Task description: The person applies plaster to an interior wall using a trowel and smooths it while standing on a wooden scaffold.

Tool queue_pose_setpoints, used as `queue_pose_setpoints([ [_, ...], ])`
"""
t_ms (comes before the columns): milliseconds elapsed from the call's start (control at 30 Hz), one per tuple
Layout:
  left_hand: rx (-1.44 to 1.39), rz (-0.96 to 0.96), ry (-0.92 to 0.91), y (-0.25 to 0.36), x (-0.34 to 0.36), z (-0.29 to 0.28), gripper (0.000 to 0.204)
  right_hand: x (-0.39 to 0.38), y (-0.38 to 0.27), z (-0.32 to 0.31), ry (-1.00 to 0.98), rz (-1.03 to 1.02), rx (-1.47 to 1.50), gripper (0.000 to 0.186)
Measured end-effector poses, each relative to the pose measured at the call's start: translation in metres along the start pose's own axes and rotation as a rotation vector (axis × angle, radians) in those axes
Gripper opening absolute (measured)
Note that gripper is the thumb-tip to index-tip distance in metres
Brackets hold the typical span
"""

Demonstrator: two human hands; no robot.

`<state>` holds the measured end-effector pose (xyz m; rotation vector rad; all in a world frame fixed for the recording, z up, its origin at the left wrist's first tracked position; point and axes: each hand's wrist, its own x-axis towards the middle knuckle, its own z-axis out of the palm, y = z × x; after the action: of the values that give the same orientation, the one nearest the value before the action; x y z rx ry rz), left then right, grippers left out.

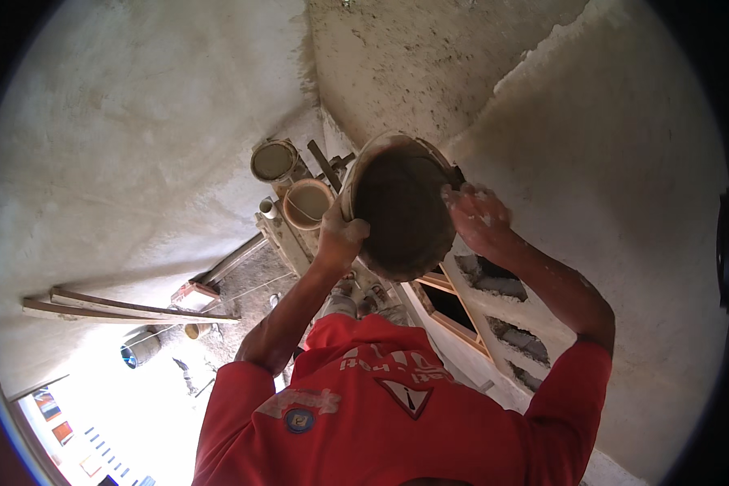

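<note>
A large mortar-crusted bucket is held up in front of me, its wide mouth facing me and its inside dark. My left hand grips its left rim, with the thumb over the edge. On the opposite side, my right hand, spotted with pale mortar, is closed at the right rim; its exact hold is partly hidden. Just left of the held bucket stands an orange-tan bucket with a thin handle and grey contents. Behind that is another bucket with grey material in it.
Boards beneath the buckets form a raised platform; a white cup-like piece sits there. Two long planks jut from the left wall. A barrel stands far below. On the right are wall openings and a wooden frame.
</note>
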<state>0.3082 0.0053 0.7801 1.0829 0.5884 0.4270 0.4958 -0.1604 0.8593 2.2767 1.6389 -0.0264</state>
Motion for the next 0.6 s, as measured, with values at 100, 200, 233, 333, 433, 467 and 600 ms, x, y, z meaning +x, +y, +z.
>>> queue_pose_setpoints([
  [100,-0.002,-0.035,-0.032,0.006,0.0,0.011,0.062,0.001,-0.007,0.033,0.228,-0.05,-0.004,0.033],
  [200,0.026,-0.073,-0.049,0.002,0.005,0.007,0.061,-0.023,-0.011,0.05,0.482,-0.2,-0.09,0.03],
  [233,0.046,-0.084,-0.054,-0.001,0.007,0.004,0.061,-0.027,-0.01,0.037,0.346,-0.226,0.014,0.029],
  [333,0.01,-0.082,-0.009,-0.003,0.003,0.002,0.06,-0.048,0.018,0.018,0.568,-0.324,-0.101,0.025],
  [433,0.032,-0.085,-0.018,0.001,-0.001,0.008,0.06,-0.073,0.051,-0.002,0.64,-0.283,-0.347,0.025],
  [467,0.042,-0.081,0.0,-0.001,-0.002,0.008,0.06,-0.076,0.053,-0.005,0.588,-0.246,-0.413,0.026],
  [600,0.02,-0.032,0.008,-0.01,0.003,0.012,0.058,-0.068,0.042,0.056,0.432,-0.139,-0.156,0.028],
])
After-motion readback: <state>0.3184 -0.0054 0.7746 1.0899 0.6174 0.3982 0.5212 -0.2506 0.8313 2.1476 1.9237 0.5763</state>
